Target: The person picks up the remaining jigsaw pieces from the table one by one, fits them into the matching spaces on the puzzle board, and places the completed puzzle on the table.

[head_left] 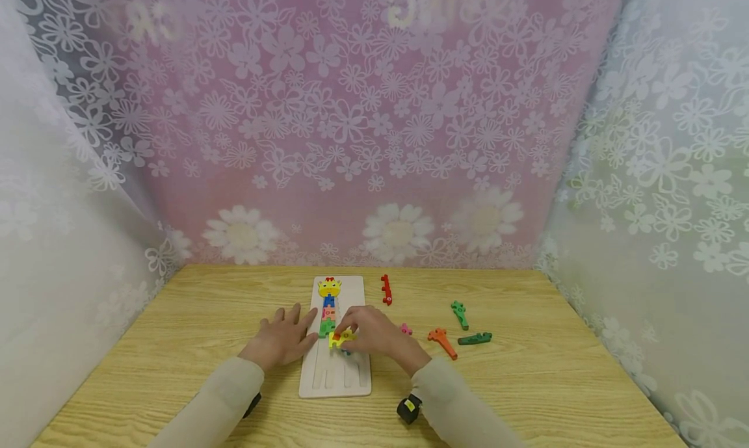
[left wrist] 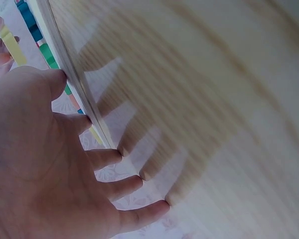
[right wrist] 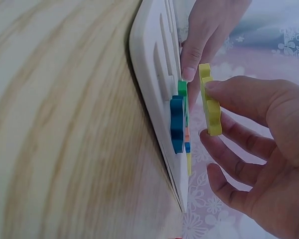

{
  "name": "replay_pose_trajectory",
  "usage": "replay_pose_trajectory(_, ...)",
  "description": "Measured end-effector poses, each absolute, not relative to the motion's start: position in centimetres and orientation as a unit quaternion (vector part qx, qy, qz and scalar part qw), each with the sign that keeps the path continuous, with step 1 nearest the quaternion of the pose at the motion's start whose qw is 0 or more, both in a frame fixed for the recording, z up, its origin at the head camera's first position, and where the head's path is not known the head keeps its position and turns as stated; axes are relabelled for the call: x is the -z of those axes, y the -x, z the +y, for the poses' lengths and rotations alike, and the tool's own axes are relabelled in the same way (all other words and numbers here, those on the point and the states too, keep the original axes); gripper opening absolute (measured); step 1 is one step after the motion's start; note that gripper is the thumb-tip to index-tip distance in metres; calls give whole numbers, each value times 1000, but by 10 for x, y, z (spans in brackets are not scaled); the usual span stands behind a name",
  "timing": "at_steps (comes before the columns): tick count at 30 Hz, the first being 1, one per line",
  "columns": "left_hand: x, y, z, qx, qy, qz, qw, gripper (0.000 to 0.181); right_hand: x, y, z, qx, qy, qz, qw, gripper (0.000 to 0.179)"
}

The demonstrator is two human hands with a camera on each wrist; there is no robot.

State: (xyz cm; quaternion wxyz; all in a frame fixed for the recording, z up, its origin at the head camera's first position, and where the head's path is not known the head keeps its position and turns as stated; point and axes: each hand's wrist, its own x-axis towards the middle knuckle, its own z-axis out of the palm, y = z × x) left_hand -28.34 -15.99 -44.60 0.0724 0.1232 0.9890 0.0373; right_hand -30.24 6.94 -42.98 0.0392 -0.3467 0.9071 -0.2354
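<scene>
My right hand (head_left: 371,331) pinches a yellow puzzle piece (right wrist: 211,107) between thumb and fingers, held just over the pale puzzle board (head_left: 351,293). Below it, a teal piece (right wrist: 177,124) lies on the board, partly hidden by the hand in the head view. Fitted down the board's left side are a yellow giraffe head (head_left: 329,289), a blue piece (head_left: 329,301), a salmon piece (head_left: 328,314) and a green piece (head_left: 326,329). With fingers spread, my left hand (head_left: 281,337) rests on the table, its thumb and index fingertip at the board's left edge.
Right of the board lie loose pieces: a red one (head_left: 387,290) at the back, a pink one (head_left: 406,329) near my right wrist, an orange one (head_left: 443,342), a green one (head_left: 459,315) and a dark green one (head_left: 475,339). Floral curtains surround the wooden table (head_left: 234,285).
</scene>
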Motion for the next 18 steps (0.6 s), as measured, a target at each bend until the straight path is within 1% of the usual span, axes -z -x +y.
replay_pose_trajectory(14, 447, 284, -160, -42, -122, 989, 72, 62, 432, 302, 60, 216, 333, 917, 29, 20)
replay_pose_trajectory(18, 448, 284, -161, -39, -124, 989, 70, 63, 434, 301, 55, 200, 324, 925, 15, 20)
